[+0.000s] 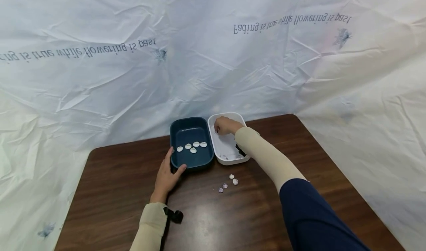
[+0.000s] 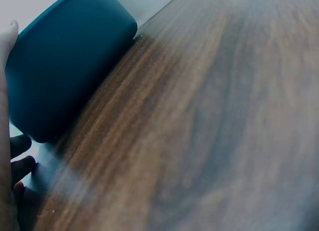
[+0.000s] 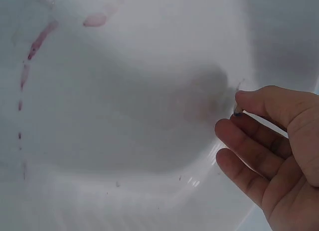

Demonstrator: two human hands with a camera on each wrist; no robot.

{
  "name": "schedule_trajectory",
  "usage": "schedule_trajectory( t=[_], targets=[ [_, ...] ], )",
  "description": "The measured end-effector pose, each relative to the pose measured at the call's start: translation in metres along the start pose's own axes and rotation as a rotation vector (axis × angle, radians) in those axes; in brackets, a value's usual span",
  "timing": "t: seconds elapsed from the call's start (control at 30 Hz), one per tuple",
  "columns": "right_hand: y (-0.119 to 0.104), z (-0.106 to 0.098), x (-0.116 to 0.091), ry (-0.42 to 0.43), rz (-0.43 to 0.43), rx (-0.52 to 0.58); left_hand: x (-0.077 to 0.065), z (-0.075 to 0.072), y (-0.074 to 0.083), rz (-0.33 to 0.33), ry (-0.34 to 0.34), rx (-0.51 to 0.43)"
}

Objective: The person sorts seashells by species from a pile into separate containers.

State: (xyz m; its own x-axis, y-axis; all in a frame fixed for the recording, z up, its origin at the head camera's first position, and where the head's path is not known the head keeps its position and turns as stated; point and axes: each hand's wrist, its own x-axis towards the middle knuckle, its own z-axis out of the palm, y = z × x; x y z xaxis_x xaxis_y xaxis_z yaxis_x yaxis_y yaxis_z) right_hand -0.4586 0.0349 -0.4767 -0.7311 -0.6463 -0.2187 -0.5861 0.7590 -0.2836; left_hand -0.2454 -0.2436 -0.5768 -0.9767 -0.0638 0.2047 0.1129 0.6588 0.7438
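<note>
My left hand [image 1: 166, 177] spreads round the near left corner of a dark blue tray [image 1: 199, 164], thumb at the near wall and fingers along the left side. In the left wrist view that tray's outer wall [image 2: 70, 61] shows beside the hand's edge. Several white shells [image 1: 193, 150] lie inside it. Over the far part of the white tray [image 1: 229, 162], my right hand [image 1: 227, 126] pinches a small shell [image 3: 238, 110] between thumb and index finger. The fingertips mostly cover this shell; its edge looks dark. The other fingers bend loosely below.
Several small white and purple shells [image 1: 235, 181] lie on the brown wooden table [image 1: 113, 191], nearer than the trays. Reddish marks [image 3: 40, 41] run along the white tray's inside. A pale printed sheet [image 1: 199, 58] hangs behind the table's far edge.
</note>
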Motion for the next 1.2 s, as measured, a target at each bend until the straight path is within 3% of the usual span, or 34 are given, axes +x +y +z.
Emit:
schedule_trajectory(
  t=[0.4,0.63,0.9,1.2],
  targets=[
    [-0.001,0.006,0.000,-0.060,0.081,-0.052,-0.001,0.006,-0.002,-0.008,-0.020,-0.013],
    [-0.006,-0.018,-0.019,-0.019,0.096,-0.072,-0.001,0.005,-0.001,-0.004,-0.013,-0.005],
    [-0.022,-0.054,-0.064,0.075,-0.012,-0.018,-0.002,0.004,-0.001,-0.016,-0.018,-0.005],
    [-0.053,-0.042,-0.111,0.118,-0.212,0.001,0.003,0.001,-0.002,-0.005,-0.014,-0.014]
  ],
)
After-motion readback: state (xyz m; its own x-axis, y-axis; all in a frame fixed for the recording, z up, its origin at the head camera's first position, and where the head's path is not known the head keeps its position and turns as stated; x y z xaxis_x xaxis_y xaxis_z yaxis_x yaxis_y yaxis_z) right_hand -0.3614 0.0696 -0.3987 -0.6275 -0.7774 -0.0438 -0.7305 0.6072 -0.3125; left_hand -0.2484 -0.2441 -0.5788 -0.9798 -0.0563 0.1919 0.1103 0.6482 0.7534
